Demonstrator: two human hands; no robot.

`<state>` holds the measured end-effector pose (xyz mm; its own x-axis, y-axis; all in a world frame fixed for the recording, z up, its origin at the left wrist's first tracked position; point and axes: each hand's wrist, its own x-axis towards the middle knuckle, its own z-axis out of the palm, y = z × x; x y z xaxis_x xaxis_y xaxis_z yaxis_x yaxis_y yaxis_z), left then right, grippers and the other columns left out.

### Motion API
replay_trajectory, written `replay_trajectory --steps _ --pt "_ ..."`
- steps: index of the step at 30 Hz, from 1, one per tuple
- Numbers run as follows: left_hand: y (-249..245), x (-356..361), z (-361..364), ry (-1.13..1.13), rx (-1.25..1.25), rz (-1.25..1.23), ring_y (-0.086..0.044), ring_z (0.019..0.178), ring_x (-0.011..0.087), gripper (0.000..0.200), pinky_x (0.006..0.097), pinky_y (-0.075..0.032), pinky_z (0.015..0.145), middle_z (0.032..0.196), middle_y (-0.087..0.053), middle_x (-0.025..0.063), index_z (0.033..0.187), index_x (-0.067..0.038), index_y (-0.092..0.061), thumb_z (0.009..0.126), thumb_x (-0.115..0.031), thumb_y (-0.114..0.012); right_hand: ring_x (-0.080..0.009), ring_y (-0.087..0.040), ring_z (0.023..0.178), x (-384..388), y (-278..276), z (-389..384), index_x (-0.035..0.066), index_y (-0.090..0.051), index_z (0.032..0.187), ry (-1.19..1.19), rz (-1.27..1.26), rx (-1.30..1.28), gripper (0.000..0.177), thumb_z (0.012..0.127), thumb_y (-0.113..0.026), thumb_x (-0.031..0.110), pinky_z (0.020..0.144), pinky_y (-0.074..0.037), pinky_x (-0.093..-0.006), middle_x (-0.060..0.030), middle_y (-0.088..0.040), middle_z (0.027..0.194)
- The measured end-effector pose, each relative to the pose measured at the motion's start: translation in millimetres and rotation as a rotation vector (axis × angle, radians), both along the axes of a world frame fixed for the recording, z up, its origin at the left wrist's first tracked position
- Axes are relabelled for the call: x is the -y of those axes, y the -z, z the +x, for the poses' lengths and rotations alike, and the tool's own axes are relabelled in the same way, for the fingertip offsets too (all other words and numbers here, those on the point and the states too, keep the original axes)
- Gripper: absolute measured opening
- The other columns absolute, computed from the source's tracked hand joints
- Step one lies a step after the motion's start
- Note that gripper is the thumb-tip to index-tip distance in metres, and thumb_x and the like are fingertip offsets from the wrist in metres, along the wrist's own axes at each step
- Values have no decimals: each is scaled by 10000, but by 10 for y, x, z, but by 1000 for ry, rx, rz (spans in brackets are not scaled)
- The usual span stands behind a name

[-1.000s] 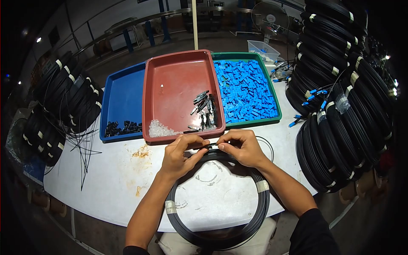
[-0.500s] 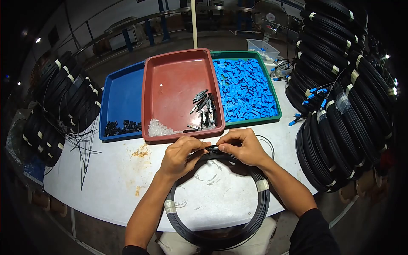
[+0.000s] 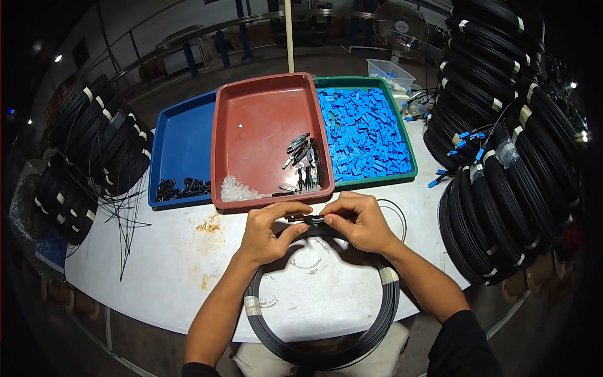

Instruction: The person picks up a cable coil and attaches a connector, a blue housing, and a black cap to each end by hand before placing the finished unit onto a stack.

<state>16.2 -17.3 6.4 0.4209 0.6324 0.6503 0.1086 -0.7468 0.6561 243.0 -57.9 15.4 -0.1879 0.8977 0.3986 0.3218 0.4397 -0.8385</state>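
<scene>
A small black cable connector (image 3: 309, 220) lies between my two hands, over the far side of a coil of black cable (image 3: 252, 295). My right hand (image 3: 361, 221) pinches its right end between thumb and index finger. Around its left part curve the thumb and index finger of my left hand (image 3: 269, 231), the thumb tip against its near side and the index finger over its far side. The coil is tied with pale tape and rests on the white table (image 3: 169, 264), its near side overhanging the front edge. A thin cable loop sticks out beyond my right hand.
Behind my hands, a red tray (image 3: 264, 119) holds clear sleeves and black connector parts. A blue tray (image 3: 179, 138) with black pieces and a green tray (image 3: 411, 151) of blue parts flank it. Cable coils are stacked left (image 3: 103, 138) and right (image 3: 483, 220).
My left thumb and index finger have spread apart, showing more of the black connector between them. My right hand keeps its pinch, and the coil stays in place.
</scene>
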Motion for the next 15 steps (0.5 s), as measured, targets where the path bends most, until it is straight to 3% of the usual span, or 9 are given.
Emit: replay_trajectory --steps 4,8,10,15 --pt "-45 35 -20 -28 -74 25 -754 763 206 204 282 -580 674 871 -773 127 959 -6 -780 779 -82 -837 -164 -639 657 33 2 -43 -5 -755 946 15 114 41 111 856 -733 56 585 -481 -293 -99 -679 805" --pt "-47 54 -2 -40 -101 23 -756 754 217 179 275 -580 700 854 -771 154 940 6 -786 774 -44 -832 -207 -643 635 58 -35 -66 18 -750 928 24 253 162 95 838 -727 42 562 -481 -320 -97 -667 792" --pt "-11 33 41 -76 -16 124 -724 647 185 184 265 -551 591 819 -768 125 931 -17 -788 780 -105 -846 -220 -645 633 60 -34 -69 25 -747 923 36 292 175 94 833 -726 38 560 -483 -325 -95 -662 787" --pt "-61 67 29 -75 -76 107 -696 631 175 150 275 -536 579 769 -749 97 907 -14 -778 781 -79 -829 -253 -660 657 72 -18 -83 33 -737 946 29 355 194 121 826 -727 25 581 -505 -346 -101 -662 816"
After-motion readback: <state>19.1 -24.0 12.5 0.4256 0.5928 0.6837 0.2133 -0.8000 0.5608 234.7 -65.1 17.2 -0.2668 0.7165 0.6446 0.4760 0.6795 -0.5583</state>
